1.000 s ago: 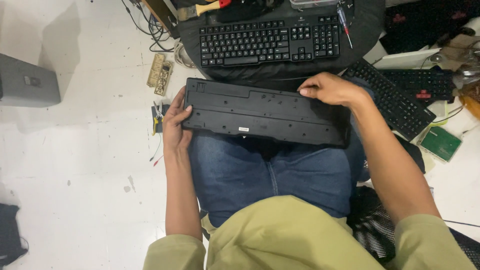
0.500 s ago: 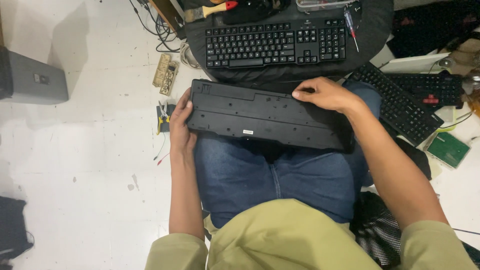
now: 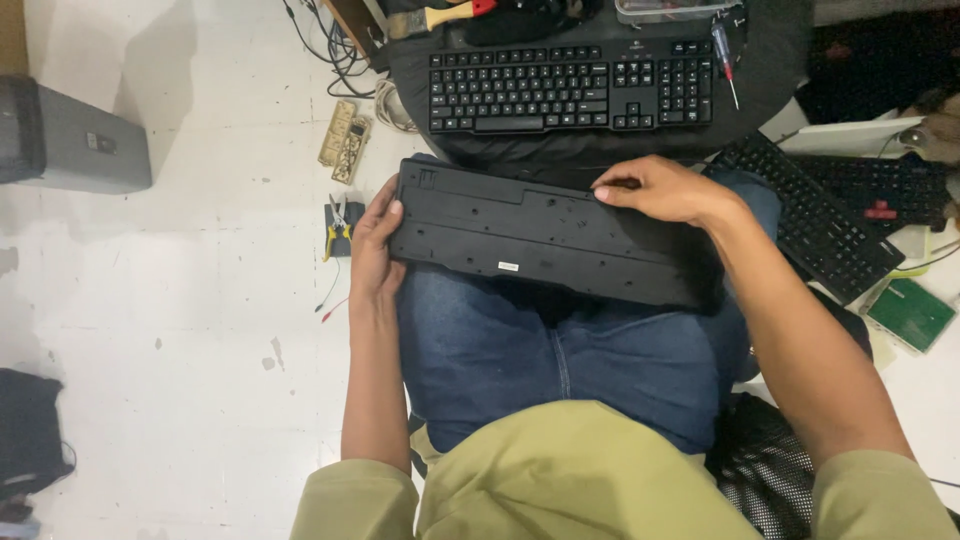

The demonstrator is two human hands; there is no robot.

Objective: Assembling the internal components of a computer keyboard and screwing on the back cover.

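Observation:
A black keyboard (image 3: 540, 228) lies face down across my lap, its flat underside up. My left hand (image 3: 375, 250) grips its left end, thumb on top. My right hand (image 3: 668, 190) rests on the upper edge right of the middle, fingers curled and pointing left; something thin may be under the fingertips, but I cannot make it out. A second black keyboard (image 3: 570, 88) lies keys up on a dark round table (image 3: 770, 60) just beyond my knees.
A third keyboard (image 3: 815, 215) lies slanted at my right, next to a green circuit board (image 3: 910, 313). A screwdriver (image 3: 724, 50) and a brush (image 3: 440, 17) sit on the table. Pliers (image 3: 338, 222), a small board (image 3: 345, 140) and a grey case (image 3: 75, 148) lie on the white floor.
My right hand has slid left along the upper edge of the face-down keyboard. The left hand keeps its hold on the left end.

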